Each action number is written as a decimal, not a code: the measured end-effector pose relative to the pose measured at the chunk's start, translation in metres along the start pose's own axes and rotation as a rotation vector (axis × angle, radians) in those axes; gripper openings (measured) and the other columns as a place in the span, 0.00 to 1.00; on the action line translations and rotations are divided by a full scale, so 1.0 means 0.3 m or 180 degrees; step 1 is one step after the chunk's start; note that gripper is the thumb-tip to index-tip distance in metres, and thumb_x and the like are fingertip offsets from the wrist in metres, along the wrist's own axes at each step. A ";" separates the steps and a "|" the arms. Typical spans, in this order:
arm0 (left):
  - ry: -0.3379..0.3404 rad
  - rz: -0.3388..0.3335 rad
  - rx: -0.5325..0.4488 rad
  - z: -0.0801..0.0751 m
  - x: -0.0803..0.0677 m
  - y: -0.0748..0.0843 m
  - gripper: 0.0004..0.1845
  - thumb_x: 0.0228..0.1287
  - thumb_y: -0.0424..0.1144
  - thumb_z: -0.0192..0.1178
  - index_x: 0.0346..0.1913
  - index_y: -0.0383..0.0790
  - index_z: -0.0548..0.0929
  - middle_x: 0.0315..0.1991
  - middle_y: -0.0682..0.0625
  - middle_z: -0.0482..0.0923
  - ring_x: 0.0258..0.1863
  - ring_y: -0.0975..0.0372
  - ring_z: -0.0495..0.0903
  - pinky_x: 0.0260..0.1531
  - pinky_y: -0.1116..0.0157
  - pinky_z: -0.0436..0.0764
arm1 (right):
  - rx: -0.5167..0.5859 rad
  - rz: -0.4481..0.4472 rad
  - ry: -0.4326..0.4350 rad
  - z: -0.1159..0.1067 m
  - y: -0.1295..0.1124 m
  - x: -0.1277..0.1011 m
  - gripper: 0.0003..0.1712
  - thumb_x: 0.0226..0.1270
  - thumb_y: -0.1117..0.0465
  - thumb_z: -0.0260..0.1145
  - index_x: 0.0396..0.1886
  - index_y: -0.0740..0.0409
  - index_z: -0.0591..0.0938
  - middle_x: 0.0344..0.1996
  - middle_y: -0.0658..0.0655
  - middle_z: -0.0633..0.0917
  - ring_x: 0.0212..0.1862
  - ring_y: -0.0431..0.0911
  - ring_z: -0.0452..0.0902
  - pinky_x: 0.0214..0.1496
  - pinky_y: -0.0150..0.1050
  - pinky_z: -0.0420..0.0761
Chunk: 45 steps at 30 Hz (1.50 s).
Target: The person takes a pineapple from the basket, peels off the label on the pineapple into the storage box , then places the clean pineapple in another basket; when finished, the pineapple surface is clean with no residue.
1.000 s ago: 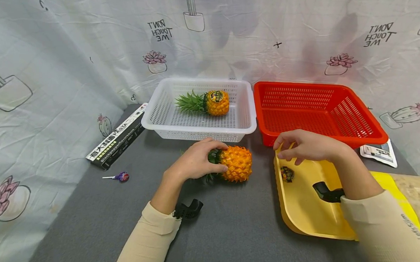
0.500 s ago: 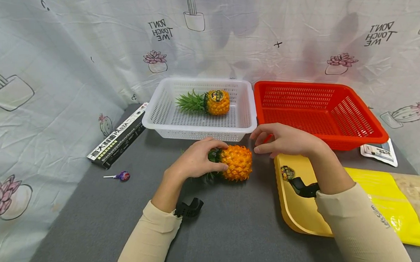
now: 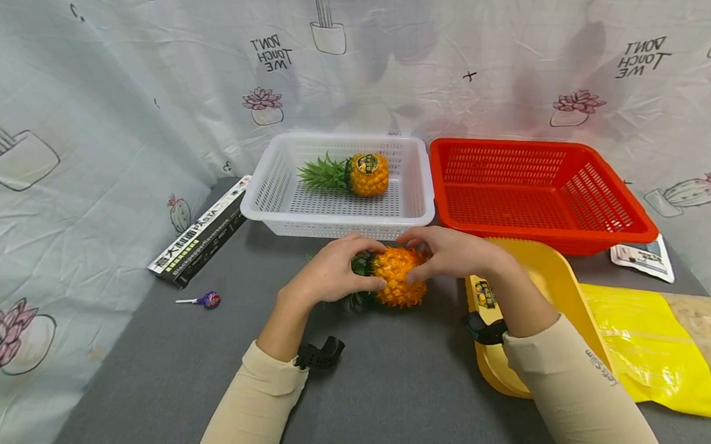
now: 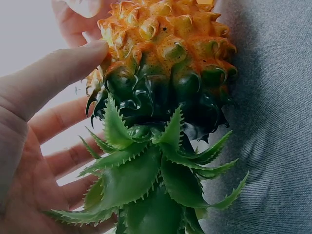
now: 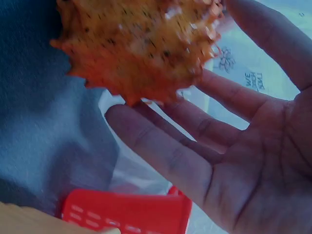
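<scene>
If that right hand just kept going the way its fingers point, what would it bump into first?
Most likely the pineapple on the mat: the right hand points leftward at its base, fingers already curving round it. Beyond it waits the left hand, though depth is hard to judge.

Backdrop was a wrinkled pale cloth [image 3: 122,112] printed with potted cacti, succulents and reversed lettering, hung behind and left of a table under grey felt [image 3: 160,359], evenly lit.
</scene>
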<state>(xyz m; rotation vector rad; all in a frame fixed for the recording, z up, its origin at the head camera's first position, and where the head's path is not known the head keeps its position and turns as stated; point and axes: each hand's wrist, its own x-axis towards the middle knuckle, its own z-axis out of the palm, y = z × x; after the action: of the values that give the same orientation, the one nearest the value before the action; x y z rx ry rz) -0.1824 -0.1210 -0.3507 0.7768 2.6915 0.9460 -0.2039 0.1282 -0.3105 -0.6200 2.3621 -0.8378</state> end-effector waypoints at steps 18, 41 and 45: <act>0.0015 -0.0041 -0.0006 0.001 0.000 -0.004 0.31 0.62 0.52 0.72 0.67 0.47 0.80 0.64 0.49 0.78 0.65 0.54 0.77 0.67 0.51 0.75 | -0.0439 -0.0059 0.0100 0.055 -0.014 0.034 0.47 0.54 0.52 0.81 0.72 0.60 0.71 0.59 0.59 0.80 0.56 0.54 0.75 0.64 0.53 0.79; 0.0025 0.0032 0.0056 0.000 0.000 0.005 0.31 0.62 0.50 0.72 0.67 0.46 0.81 0.63 0.48 0.79 0.63 0.55 0.78 0.66 0.52 0.76 | -0.0494 -0.0062 0.0081 0.058 -0.006 0.057 0.49 0.49 0.51 0.84 0.67 0.62 0.70 0.53 0.58 0.81 0.51 0.51 0.77 0.58 0.48 0.81; 0.0029 0.0036 0.0050 0.000 0.002 0.006 0.31 0.62 0.50 0.72 0.67 0.46 0.81 0.63 0.48 0.79 0.63 0.55 0.78 0.65 0.52 0.77 | -0.0495 -0.0016 0.0052 0.055 -0.006 0.059 0.49 0.48 0.51 0.84 0.67 0.61 0.70 0.53 0.58 0.81 0.51 0.52 0.77 0.59 0.49 0.81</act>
<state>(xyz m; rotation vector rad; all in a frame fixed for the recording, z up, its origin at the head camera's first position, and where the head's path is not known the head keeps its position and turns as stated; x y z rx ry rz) -0.1822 -0.1196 -0.3497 0.7934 2.7082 0.9341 -0.2061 0.1096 -0.3261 -0.6842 2.4581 -0.6677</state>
